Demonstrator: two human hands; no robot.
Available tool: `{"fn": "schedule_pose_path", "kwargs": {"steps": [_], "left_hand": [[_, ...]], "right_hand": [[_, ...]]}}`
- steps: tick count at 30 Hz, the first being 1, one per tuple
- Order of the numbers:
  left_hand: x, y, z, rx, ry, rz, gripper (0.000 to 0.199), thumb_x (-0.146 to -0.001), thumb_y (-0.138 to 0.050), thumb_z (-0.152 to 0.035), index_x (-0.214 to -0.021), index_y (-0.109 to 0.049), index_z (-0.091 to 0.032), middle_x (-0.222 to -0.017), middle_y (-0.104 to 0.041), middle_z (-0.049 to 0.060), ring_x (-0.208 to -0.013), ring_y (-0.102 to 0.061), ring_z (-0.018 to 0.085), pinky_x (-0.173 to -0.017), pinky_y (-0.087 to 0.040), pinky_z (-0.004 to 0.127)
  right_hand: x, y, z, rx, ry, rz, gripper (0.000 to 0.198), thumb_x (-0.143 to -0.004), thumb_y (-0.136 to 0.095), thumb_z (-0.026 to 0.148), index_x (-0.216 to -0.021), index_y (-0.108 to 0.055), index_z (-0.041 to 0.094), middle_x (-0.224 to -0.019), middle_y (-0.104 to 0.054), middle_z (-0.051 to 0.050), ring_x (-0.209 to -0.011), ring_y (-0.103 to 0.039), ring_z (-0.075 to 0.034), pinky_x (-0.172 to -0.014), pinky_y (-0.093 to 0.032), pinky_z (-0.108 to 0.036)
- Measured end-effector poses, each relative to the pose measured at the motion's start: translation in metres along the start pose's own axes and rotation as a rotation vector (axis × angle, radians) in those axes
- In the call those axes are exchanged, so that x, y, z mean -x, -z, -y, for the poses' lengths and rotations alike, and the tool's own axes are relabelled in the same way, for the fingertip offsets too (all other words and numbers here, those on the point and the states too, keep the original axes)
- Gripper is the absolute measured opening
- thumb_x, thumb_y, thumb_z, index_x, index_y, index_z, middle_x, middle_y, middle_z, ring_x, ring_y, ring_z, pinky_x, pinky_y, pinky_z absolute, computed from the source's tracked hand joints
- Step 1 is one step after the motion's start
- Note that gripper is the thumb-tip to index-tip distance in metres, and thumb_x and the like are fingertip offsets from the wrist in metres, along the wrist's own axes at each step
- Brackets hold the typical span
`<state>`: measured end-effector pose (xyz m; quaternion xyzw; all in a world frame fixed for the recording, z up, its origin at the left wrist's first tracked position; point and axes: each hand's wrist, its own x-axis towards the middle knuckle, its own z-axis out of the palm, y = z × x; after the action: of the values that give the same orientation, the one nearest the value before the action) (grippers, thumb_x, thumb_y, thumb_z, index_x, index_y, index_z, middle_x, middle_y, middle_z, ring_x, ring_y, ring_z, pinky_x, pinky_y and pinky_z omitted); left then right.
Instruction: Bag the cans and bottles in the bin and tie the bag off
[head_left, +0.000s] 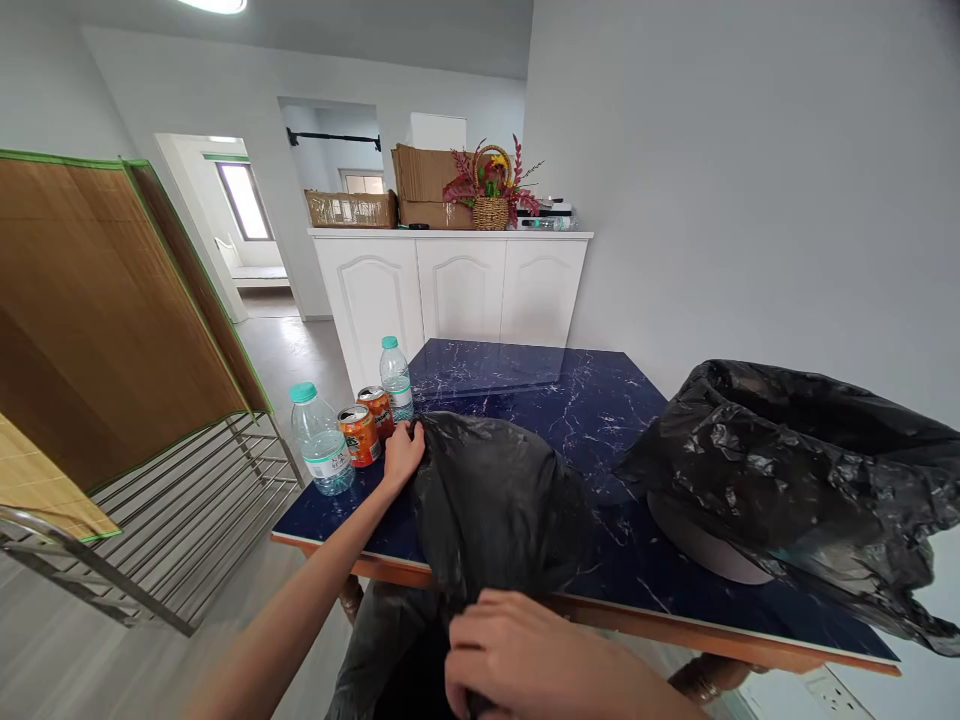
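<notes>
A black plastic bag [502, 500] is spread between my hands over the front edge of the table. The fingers of my left hand [406, 452] pinch its upper left corner, close to two orange drink cans [360, 436]. Lower down and nearer to me, my right hand [517, 655] is curled around the bunched near end of the bag. Left of the cans stands a water bottle [324, 445] with a teal cap, and a second bottle [396, 385] stands behind them.
On the right of the dark blue marbled table [600, 400], another black bag [787, 490] lines a bin [705, 540]. A metal rack [187, 530] with bamboo mats stands to the left. Behind the table, a white cabinet [457, 290] carries cardboard boxes [431, 185] and a flower basket [490, 212].
</notes>
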<state>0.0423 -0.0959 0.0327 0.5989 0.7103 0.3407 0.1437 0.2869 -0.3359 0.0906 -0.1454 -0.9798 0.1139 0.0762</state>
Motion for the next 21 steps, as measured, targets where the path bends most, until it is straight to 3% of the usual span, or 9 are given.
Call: {"fn": "schedule_pose_path", "kwargs": {"steps": [3, 6, 9, 11, 13, 15, 18, 21], "left_hand": [[0.003, 0.008, -0.002, -0.009, -0.049, 0.028, 0.040, -0.102, -0.071, -0.038, -0.136, -0.064, -0.018, -0.136, -0.067, 0.011, -0.115, -0.070, 0.027, -0.096, -0.061, 0.047], [0.020, 0.021, -0.004, -0.023, -0.155, 0.027, 0.042, -0.105, -0.064, -0.041, -0.138, -0.062, -0.015, -0.137, -0.065, 0.017, -0.121, -0.068, 0.032, -0.101, -0.058, 0.051], [0.045, 0.033, -0.011, -0.040, -0.346, 0.008, 0.048, -0.109, -0.050, -0.043, -0.148, -0.052, -0.014, -0.153, -0.053, 0.023, -0.145, -0.052, 0.038, -0.121, -0.042, 0.057], [0.057, 0.037, -0.016, -0.060, -0.507, 0.079, 0.044, -0.110, -0.046, -0.043, -0.146, -0.055, -0.020, -0.158, -0.053, 0.017, -0.152, -0.045, 0.034, -0.128, -0.033, 0.054], [0.061, 0.038, -0.020, -0.091, -0.653, 0.216, 0.041, -0.109, -0.051, -0.047, -0.140, -0.063, -0.024, -0.156, -0.058, 0.011, -0.152, -0.047, 0.031, -0.130, -0.032, 0.050], [0.060, 0.038, -0.019, -0.131, -0.747, 0.353, 0.052, -0.102, -0.061, -0.057, -0.143, -0.063, -0.024, -0.161, -0.057, 0.011, -0.155, -0.045, 0.033, -0.130, -0.032, 0.050], [0.058, 0.041, -0.009, -0.188, -0.794, 0.494, 0.083, -0.093, -0.068, -0.070, -0.160, -0.051, -0.022, -0.171, -0.044, 0.013, -0.162, -0.032, 0.039, -0.132, -0.028, 0.056], [0.060, 0.050, 0.007, -0.223, -0.802, 0.563, 0.085, -0.098, -0.061, -0.071, -0.167, -0.040, -0.027, -0.176, -0.033, 0.010, -0.165, -0.023, 0.038, -0.134, -0.020, 0.057]], "right_hand": [[0.027, 0.016, 0.018, -0.130, 0.035, -0.008, 0.009, -0.105, -0.070, 0.034, -0.111, -0.073, 0.028, -0.103, -0.078, 0.003, -0.097, -0.074, -0.015, -0.085, -0.053, -0.025], [0.044, 0.045, 0.020, -0.394, -0.117, -0.191, 0.018, -0.108, -0.063, 0.034, -0.125, -0.070, 0.034, -0.120, -0.077, 0.003, -0.111, -0.074, -0.015, -0.097, -0.055, -0.025], [0.043, 0.059, -0.014, -0.379, -0.384, -0.471, 0.024, -0.109, -0.056, 0.034, -0.130, -0.068, 0.034, -0.127, -0.076, -0.001, -0.120, -0.071, -0.020, -0.107, -0.055, -0.034], [0.032, 0.052, -0.054, -0.215, -0.498, -0.574, 0.033, -0.111, -0.047, 0.035, -0.138, -0.065, 0.031, -0.139, -0.071, -0.007, -0.133, -0.065, -0.025, -0.115, -0.051, -0.044], [0.019, 0.035, -0.096, -0.045, -0.591, -0.556, 0.042, -0.111, -0.044, 0.039, -0.147, -0.061, 0.027, -0.155, -0.060, -0.011, -0.146, -0.054, -0.028, -0.123, -0.042, -0.051], [0.008, 0.019, -0.128, 0.044, -0.700, -0.489, 0.051, -0.108, -0.048, 0.049, -0.151, -0.059, 0.024, -0.161, -0.055, -0.014, -0.154, -0.045, -0.035, -0.127, -0.033, -0.062], [0.009, 0.007, -0.146, 0.050, -0.754, -0.444, 0.054, -0.103, -0.055, 0.061, -0.138, -0.070, 0.023, -0.141, -0.071, -0.017, -0.142, -0.057, -0.042, -0.123, -0.033, -0.070], [0.033, 0.010, -0.141, 0.058, -0.792, -0.470, 0.048, -0.110, -0.040, 0.055, -0.131, -0.072, 0.026, -0.123, -0.079, -0.012, -0.121, -0.071, -0.033, -0.117, -0.044, -0.059]]}}
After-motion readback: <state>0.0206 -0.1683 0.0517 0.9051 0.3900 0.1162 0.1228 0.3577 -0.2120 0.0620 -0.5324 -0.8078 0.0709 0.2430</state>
